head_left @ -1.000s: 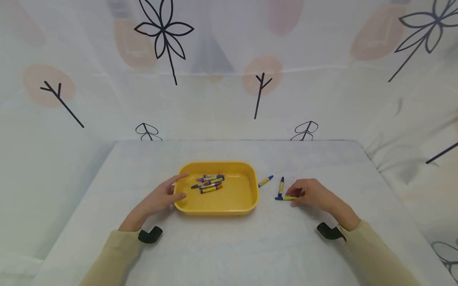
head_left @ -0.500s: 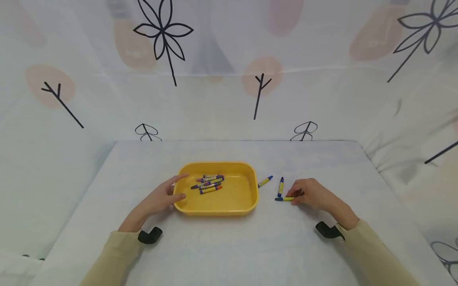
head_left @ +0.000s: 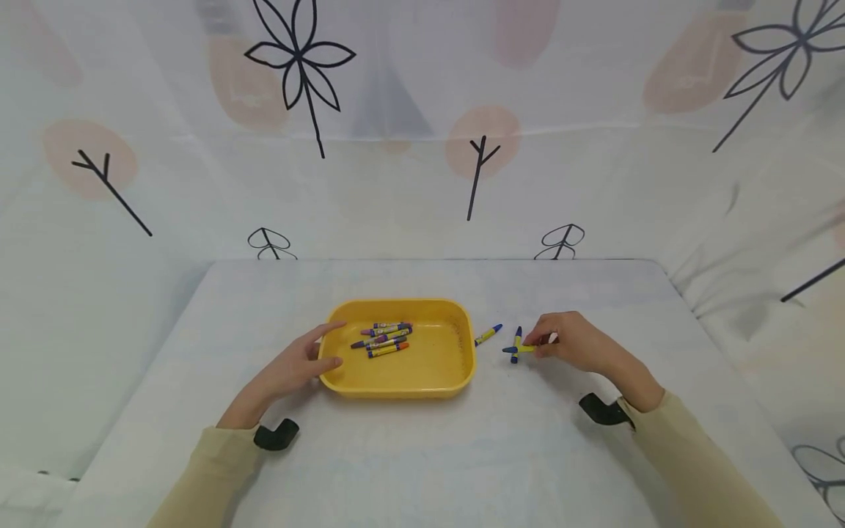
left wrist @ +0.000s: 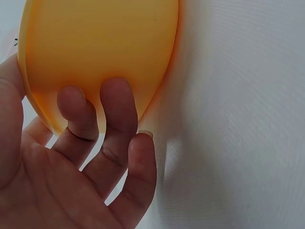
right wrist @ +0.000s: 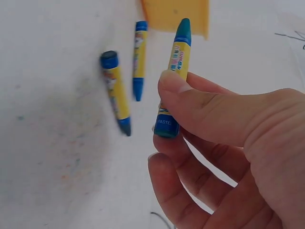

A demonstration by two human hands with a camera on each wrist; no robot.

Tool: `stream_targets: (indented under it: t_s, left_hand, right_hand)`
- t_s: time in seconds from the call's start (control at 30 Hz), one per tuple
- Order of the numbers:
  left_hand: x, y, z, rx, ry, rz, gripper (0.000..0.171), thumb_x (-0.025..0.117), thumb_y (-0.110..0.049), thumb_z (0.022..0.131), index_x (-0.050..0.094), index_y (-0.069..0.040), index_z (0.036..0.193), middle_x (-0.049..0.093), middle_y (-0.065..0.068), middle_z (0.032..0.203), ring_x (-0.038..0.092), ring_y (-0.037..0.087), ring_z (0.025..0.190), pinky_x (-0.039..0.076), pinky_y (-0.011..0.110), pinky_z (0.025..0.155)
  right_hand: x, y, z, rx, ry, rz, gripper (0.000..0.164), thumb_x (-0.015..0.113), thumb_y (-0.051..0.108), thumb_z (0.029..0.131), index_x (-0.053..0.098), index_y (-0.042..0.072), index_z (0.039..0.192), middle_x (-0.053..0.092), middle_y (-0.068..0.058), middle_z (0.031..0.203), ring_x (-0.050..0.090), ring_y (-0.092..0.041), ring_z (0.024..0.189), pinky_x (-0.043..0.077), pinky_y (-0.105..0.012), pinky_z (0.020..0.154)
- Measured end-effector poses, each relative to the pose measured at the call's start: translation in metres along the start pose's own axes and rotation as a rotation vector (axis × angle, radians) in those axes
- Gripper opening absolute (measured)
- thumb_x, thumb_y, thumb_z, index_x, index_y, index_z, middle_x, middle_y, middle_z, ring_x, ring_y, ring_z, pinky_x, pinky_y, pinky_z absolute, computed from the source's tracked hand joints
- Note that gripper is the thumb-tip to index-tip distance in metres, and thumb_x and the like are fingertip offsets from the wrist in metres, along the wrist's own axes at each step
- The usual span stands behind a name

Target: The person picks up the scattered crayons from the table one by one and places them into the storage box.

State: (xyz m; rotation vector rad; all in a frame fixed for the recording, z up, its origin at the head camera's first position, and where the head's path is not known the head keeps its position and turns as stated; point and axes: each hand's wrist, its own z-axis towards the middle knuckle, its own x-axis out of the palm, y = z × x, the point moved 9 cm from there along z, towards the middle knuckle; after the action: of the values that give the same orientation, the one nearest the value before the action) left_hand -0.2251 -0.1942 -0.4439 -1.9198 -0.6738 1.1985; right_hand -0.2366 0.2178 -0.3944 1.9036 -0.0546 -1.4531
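Observation:
My right hand [head_left: 581, 343] pinches a dark teal oil pastel [right wrist: 180, 57] between thumb and fingers, raised off the table; "PASTE" is readable on its blue band. Below it lie two blue-tipped oil pastels: a dark one [right wrist: 116, 93], partly crossed by the held one in the head view, and a brighter blue one [right wrist: 139, 59] near the tray's right side. My left hand [head_left: 293, 367] grips the left end of the yellow tray [head_left: 436, 374], thumb over the rim and fingers curled against the outer wall [left wrist: 100, 43]. Several oil pastels [head_left: 388, 350] in mixed colours lie in the tray's left half.
The white-covered table [head_left: 409, 462] bears faint coloured specks near the loose pastels. Behind it hangs a white cloth [head_left: 396, 198] with line-drawn flowers and twigs. Black wrist mounts [head_left: 276, 435] sit at both sleeves.
My right hand has lifted the teal oil pastel off the table and moved it slightly away from me, over the dark blue one. The left hand and tray stay put.

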Motion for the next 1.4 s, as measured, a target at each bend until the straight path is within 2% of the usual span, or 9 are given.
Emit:
stream_targets:
  t_s: [0.37, 0.53, 0.7, 1.07, 1.23, 1.4]
  left_hand:
    - [0.001, -0.001, -0.001, 0.002, 0.007, -0.013, 0.069, 0.068, -0.027, 0.095, 0.034, -0.025, 0.155, 0.063, 0.013, 0.103, 0.057, 0.023, 0.077, 0.041, 0.034, 0.067]
    - [0.0, -0.002, -0.003, 0.007, 0.007, -0.019, 0.069, 0.069, -0.026, 0.095, 0.034, -0.025, 0.155, 0.063, 0.013, 0.105, 0.057, 0.023, 0.077, 0.042, 0.034, 0.066]
    - [-0.001, -0.002, -0.003, 0.011, 0.003, -0.026, 0.069, 0.069, -0.024, 0.095, 0.035, -0.025, 0.155, 0.062, 0.014, 0.111, 0.058, 0.024, 0.08, 0.043, 0.036, 0.068]
    - [0.0, 0.005, 0.0, -0.021, -0.004, -0.025, 0.068, 0.069, -0.025, 0.094, 0.036, -0.029, 0.154, 0.062, 0.015, 0.114, 0.059, 0.024, 0.082, 0.045, 0.035, 0.069]
    - [0.0, 0.003, -0.001, -0.013, 0.002, -0.033, 0.069, 0.069, -0.025, 0.095, 0.035, -0.027, 0.154, 0.061, 0.015, 0.116, 0.059, 0.024, 0.083, 0.046, 0.035, 0.07]
    - [0.001, 0.0, -0.001, -0.007, 0.01, -0.045, 0.069, 0.069, -0.025, 0.095, 0.034, -0.026, 0.155, 0.062, 0.014, 0.111, 0.058, 0.025, 0.082, 0.044, 0.036, 0.07]
  right_hand:
    - [-0.011, 0.048, 0.033, -0.113, 0.002, -0.013, 0.017, 0.073, 0.001, 0.088, 0.077, 0.009, 0.103, 0.067, 0.005, 0.093, 0.059, -0.015, 0.084, 0.052, -0.034, 0.075]
    - [-0.007, 0.072, 0.055, -0.203, -0.006, -0.004, 0.015, 0.072, 0.003, 0.09, 0.077, 0.008, 0.104, 0.067, 0.003, 0.095, 0.06, -0.014, 0.084, 0.052, -0.033, 0.074]
    - [0.005, 0.093, 0.08, -0.252, 0.0, -0.013, 0.014, 0.07, 0.006, 0.092, 0.076, 0.008, 0.105, 0.069, 0.001, 0.1, 0.062, -0.014, 0.089, 0.053, -0.031, 0.077]
    - [0.027, 0.129, 0.123, -0.248, 0.038, 0.006, 0.019, 0.066, 0.011, 0.096, 0.074, 0.004, 0.111, 0.072, -0.002, 0.103, 0.065, -0.014, 0.09, 0.053, -0.03, 0.081]
    - [0.039, 0.134, 0.14, -0.21, 0.047, 0.021, 0.021, 0.064, 0.012, 0.097, 0.074, 0.004, 0.114, 0.073, -0.002, 0.101, 0.065, -0.012, 0.089, 0.052, -0.029, 0.081]
    - [0.052, 0.138, 0.149, -0.205, 0.071, 0.01, 0.021, 0.066, 0.013, 0.097, 0.075, 0.006, 0.114, 0.073, 0.0, 0.104, 0.065, -0.012, 0.093, 0.052, -0.027, 0.083]
